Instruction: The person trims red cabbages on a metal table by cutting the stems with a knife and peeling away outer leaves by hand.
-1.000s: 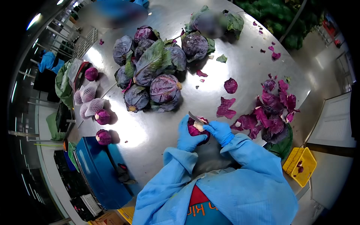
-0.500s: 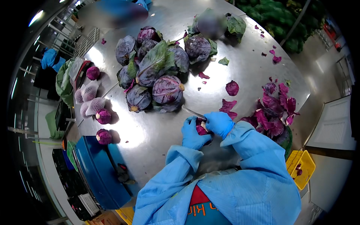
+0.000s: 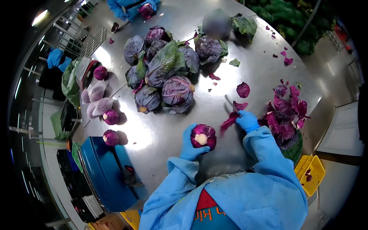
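A peeled red cabbage (image 3: 203, 136), its pale cut stem facing up, rests in the curled fingers of my blue-gloved left hand (image 3: 188, 145). To the right, my gloved right hand (image 3: 247, 121) grips a knife (image 3: 229, 102) whose blade points up and away from me. Loose purple leaves (image 3: 229, 122) lie right beside the knife and the right hand's fingers. A small trimmed red cabbage (image 3: 243, 90) sits on the metal table just beyond them. Farther right is a heap of stripped purple leaves (image 3: 284, 111).
Untrimmed red cabbages (image 3: 177, 92) are piled ahead. Trimmed cabbages (image 3: 111, 117) and white foam nets (image 3: 97, 99) line the left side, near a blue box (image 3: 103, 172). A yellow crate (image 3: 311, 174) stands lower right. A co-worker's gloved hand holds another cabbage (image 3: 146, 11) at the top.
My hands have moved apart: the left keeps the cabbage and shows its cut stem, while the right has swung rightward with the knife, near the loose leaves. A co-worker's sleeves now show at the top.
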Demonstrator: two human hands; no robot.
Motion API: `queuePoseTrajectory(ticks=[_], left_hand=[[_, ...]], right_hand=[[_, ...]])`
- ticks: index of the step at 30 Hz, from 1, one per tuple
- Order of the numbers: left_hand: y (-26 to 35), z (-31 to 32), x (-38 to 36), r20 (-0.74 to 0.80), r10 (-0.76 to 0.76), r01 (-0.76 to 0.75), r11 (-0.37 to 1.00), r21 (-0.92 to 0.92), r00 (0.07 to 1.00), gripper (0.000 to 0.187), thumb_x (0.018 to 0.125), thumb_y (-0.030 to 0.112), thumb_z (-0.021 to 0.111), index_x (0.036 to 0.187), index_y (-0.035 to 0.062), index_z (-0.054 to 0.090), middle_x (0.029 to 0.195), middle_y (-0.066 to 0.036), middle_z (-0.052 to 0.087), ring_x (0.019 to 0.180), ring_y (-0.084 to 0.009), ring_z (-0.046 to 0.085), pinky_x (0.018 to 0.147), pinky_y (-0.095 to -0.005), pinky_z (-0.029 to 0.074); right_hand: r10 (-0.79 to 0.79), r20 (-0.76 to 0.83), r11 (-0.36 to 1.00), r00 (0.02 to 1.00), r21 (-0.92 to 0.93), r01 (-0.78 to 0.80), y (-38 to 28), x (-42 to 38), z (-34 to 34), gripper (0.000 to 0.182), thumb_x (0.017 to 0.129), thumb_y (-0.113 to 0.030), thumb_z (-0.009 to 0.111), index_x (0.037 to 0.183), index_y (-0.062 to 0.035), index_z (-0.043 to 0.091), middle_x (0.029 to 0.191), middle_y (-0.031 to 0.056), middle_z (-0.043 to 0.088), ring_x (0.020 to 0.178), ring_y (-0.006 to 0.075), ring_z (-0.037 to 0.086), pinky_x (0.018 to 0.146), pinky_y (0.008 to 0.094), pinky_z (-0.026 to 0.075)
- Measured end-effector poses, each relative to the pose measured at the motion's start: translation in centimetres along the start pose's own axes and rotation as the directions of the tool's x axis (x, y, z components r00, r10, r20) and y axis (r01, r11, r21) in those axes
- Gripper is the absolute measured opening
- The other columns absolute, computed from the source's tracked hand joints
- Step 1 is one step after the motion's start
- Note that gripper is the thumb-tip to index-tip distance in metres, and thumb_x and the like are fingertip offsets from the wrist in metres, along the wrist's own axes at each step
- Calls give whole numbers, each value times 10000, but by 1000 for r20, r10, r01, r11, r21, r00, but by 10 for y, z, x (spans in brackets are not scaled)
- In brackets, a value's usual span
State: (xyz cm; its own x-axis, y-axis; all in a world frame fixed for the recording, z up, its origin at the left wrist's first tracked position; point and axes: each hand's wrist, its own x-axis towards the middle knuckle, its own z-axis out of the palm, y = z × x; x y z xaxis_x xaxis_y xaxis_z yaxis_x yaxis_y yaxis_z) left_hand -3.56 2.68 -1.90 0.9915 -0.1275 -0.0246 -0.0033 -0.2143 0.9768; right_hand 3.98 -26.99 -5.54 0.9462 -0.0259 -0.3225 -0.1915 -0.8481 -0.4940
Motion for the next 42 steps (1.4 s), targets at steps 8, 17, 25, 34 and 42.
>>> queuePoseTrajectory(ticks=[8, 17, 25, 34, 42], left_hand=[[-7, -21, -11, 81, -72, 94, 945, -312, 994, 1140, 502, 194, 923, 1420, 17, 271, 1359, -139, 423, 1269, -269, 420, 1086, -390, 322], [12, -24, 3, 202, -123, 174, 950, -261, 972, 1085, 484, 165, 918, 1383, 48, 323, 1344, -122, 440, 1256, -247, 430, 1074, -378, 344], [19, -16, 15, 286, 1, 16, 998, -59, 958, 1084, 409, 133, 898, 1368, 67, 398, 1354, -119, 443, 1292, -282, 398, 1103, -389, 311], [3, -19, 17, 253, -76, 119, 980, -162, 964, 1106, 424, 139, 894, 1394, 59, 370, 1365, -119, 436, 1284, -276, 403, 1096, -367, 313], [-8, -43, 1, 181, -176, 234, 895, -381, 968, 1181, 502, 160, 916, 1459, 28, 236, 1415, -141, 380, 1305, -250, 382, 1102, -364, 290]], right_hand=[[-295, -173, 908, 940, 256, 332, -18, -24, -27, 302, 841, -103, 615, 1143, -104, 610, 976, 115, 582, 859, 269, 607, 728, 342, 517], [-754, 296, 656, 586, 383, 651, -104, -26, -21, 352, 810, -304, 692, 1091, -123, 582, 1059, 78, 554, 883, 291, 588, 758, 375, 484], [-790, 395, 583, 469, 247, 774, -97, -26, -30, 302, 796, -253, 688, 1027, -105, 562, 950, 93, 563, 823, 317, 587, 693, 401, 488], [-789, 214, 595, 576, 33, 803, -67, -57, -37, 154, 806, -172, 664, 908, -103, 572, 866, 82, 580, 742, 314, 601, 627, 396, 499], [-184, -400, 976, 898, 32, 214, 41, -65, -29, 380, 773, -35, 677, 1122, -92, 537, 945, 103, 524, 780, 231, 568, 688, 331, 491]])
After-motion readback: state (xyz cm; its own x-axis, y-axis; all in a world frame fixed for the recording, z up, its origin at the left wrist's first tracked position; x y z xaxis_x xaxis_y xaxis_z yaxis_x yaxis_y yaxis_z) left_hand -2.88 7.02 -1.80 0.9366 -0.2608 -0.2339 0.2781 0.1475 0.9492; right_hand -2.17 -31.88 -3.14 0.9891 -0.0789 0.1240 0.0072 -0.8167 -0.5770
